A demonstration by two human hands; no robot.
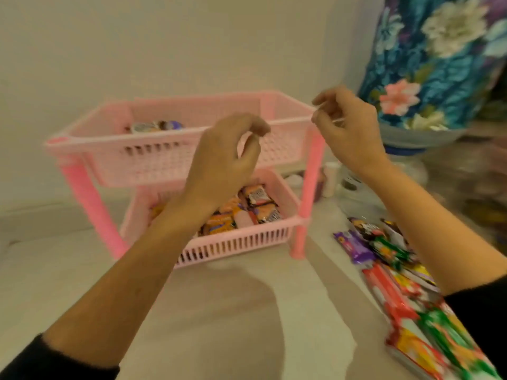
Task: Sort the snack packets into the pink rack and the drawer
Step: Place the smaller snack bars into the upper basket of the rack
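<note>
A pink two-tier rack (pixel 153 163) stands on a pale surface against the wall. Its top basket holds a couple of packets (pixel 156 126). Its lower basket (pixel 238 239) holds several orange and brown snack packets (pixel 247 209). A loose pile of snack packets (pixel 397 272) in purple, green, red and yellow lies at the right. My left hand (pixel 225 160) hovers in front of the top basket, fingers curled, with nothing visible in it. My right hand (pixel 345 124) is raised by the rack's right corner, fingertips pinched together; a thin pale sliver shows at them, too blurred to name. No drawer is in view.
A large floral-patterned object (pixel 436 58) on a pale base stands at the back right. Small bottles and jars (pixel 330 176) sit behind the rack's right leg. The wall runs close behind the rack.
</note>
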